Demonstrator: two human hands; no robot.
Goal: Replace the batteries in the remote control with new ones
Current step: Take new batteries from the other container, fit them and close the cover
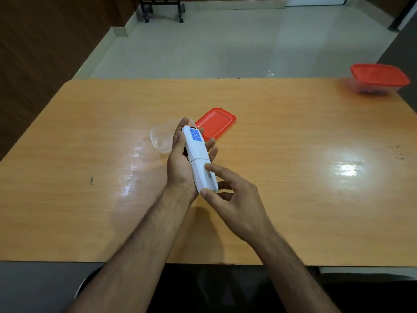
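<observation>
A white remote control (pixel 198 154) with a blue label on its back is held above the wooden table (pixel 293 132), back side up. My left hand (pixel 180 161) wraps around its upper half from the left. My right hand (pixel 228 195) touches the lower half, where the battery cover is: the index fingertip rests on the cover and the thumb presses the bottom end. The cover looks in place on the remote, with a seam across the body. No batteries are visible.
An open clear plastic container (pixel 161 138) sits on the table just behind my left hand, with its red lid (pixel 216 123) lying beside it. A second clear container with a red lid (pixel 379 79) stands at the far right corner.
</observation>
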